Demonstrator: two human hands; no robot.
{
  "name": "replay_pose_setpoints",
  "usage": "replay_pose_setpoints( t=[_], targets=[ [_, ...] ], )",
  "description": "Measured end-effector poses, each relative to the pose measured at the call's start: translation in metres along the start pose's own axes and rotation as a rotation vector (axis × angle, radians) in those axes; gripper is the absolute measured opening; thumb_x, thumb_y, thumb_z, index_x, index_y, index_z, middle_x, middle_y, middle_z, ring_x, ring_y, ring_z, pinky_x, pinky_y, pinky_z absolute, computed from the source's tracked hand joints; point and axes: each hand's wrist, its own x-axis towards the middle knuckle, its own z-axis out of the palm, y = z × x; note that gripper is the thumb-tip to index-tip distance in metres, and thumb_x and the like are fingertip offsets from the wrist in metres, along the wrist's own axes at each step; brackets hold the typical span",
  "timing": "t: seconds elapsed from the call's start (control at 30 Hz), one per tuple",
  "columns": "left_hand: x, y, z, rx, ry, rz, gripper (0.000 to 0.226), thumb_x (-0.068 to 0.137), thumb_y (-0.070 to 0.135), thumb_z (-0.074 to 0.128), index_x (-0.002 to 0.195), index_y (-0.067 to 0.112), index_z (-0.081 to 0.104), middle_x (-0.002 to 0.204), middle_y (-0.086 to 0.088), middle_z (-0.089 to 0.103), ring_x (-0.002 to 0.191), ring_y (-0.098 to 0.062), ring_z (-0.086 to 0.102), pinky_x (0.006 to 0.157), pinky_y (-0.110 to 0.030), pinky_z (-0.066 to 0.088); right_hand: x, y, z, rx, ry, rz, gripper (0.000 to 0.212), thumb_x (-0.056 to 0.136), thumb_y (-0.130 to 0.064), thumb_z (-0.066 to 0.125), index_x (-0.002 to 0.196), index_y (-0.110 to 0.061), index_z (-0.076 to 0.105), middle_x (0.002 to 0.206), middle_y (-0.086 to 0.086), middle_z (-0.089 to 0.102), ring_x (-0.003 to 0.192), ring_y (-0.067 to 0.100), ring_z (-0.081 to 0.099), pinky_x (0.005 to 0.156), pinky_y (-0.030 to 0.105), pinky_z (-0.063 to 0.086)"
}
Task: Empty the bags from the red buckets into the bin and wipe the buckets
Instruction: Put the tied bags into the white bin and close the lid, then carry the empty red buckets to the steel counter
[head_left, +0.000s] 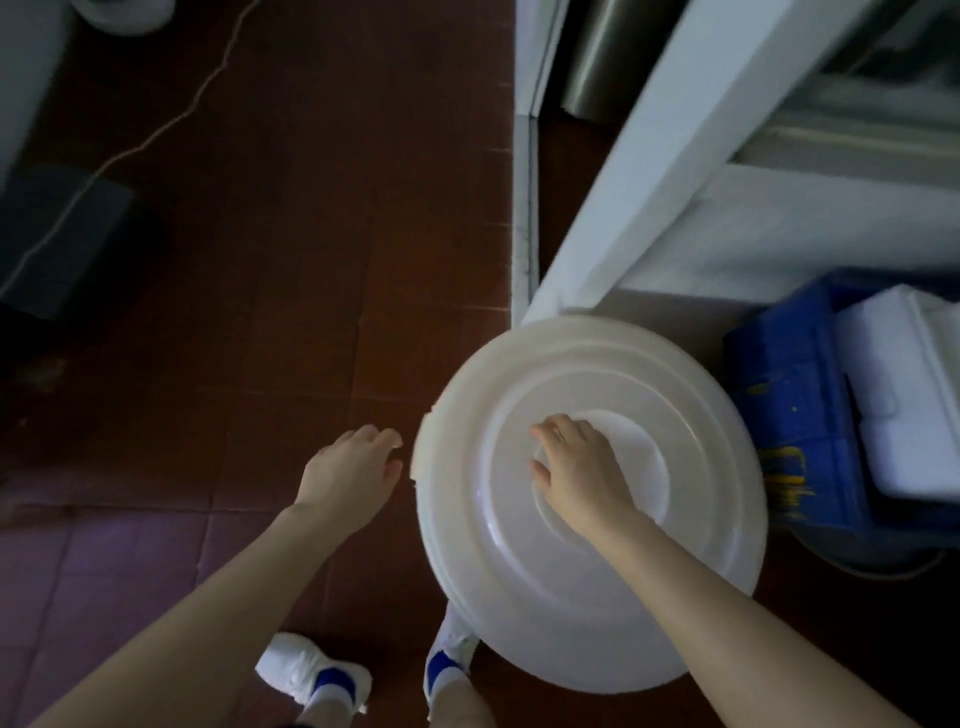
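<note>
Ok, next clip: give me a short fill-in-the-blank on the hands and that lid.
1. The right hand lies on the ____ of the round white lid.
2. The left hand hovers by the lid's ____ edge, holding nothing.
3. The crate to the right of the lid is ____ in colour.
Missing words: centre; left; blue.

Dim, soft overall, motion blur upper right, dark left, wide-angle bending at edges

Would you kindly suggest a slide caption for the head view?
Right hand on the centre of a large white lid, left hand open beside its rim, above a brown tiled floor.
</note>
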Motion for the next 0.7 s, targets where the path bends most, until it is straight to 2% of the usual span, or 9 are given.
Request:
replay_pose_setpoints(
  t=[0.13, 0.27, 0.47, 0.6, 0.7],
  targets=[
    [-0.047, -0.087, -0.051, -0.045, 0.073, -0.150, 0.031, 0.093, 0.031, 0.054, 0.124, 0.028, 0.057, 0.106, 0.007, 0.060, 0.098, -0.017, 0.060, 0.072, -0.035, 0.052, 0.033, -0.091, -0.046, -0.059, -0.047, -0.217, 0.036, 0.094, -0.034, 0.050, 0.125, -0.018, 0.056, 0.122, 0.003, 0.055, 0.110, 0.026, 0.051, 0.093, 0.039, 0.042],
    [-0.124, -0.193, -0.113, -0.085, 0.172, -0.374, 0.027, 0.092, 0.033, 0.054, 0.119, 0.028, 0.059, 0.104, 0.004, 0.061, 0.096, -0.023, 0.062, 0.070, -0.035, 0.050, 0.062, -0.226, -0.090, -0.059, -0.068, -0.373, 0.032, 0.094, -0.038, 0.052, 0.119, -0.020, 0.061, 0.117, -0.001, 0.059, 0.106, 0.024, 0.054, 0.089, 0.038, 0.045],
    [-0.295, -0.346, -0.208, -0.064, 0.315, -0.681, 0.017, 0.092, 0.035, 0.050, 0.103, 0.027, 0.061, 0.101, 0.001, 0.059, 0.095, -0.027, 0.063, 0.067, -0.033, 0.045, 0.066, -0.488, -0.137, -0.122, -0.105, -0.689, 0.029, 0.096, -0.038, 0.049, 0.120, -0.023, 0.059, 0.118, -0.002, 0.057, 0.109, 0.022, 0.053, 0.092, 0.040, 0.047],
    [-0.426, -0.418, -0.243, -0.090, 0.417, -0.925, 0.024, 0.090, 0.033, 0.048, 0.109, 0.029, 0.062, 0.108, 0.003, 0.063, 0.100, -0.023, 0.063, 0.077, -0.035, 0.052, 0.027, -0.673, -0.147, -0.206, -0.138, -0.967, 0.030, 0.096, -0.037, 0.047, 0.120, -0.023, 0.058, 0.121, 0.001, 0.056, 0.114, 0.023, 0.051, 0.095, 0.040, 0.045],
    [-0.511, -0.460, -0.259, -0.183, 0.512, -1.132, 0.030, 0.091, 0.028, 0.046, 0.116, 0.031, 0.061, 0.115, 0.004, 0.062, 0.106, -0.023, 0.061, 0.085, -0.034, 0.050, -0.015, -0.795, -0.152, -0.262, -0.133, -1.183, 0.030, 0.095, -0.038, 0.049, 0.117, -0.022, 0.059, 0.120, 0.006, 0.057, 0.115, 0.026, 0.052, 0.095, 0.041, 0.045]
  ],
)
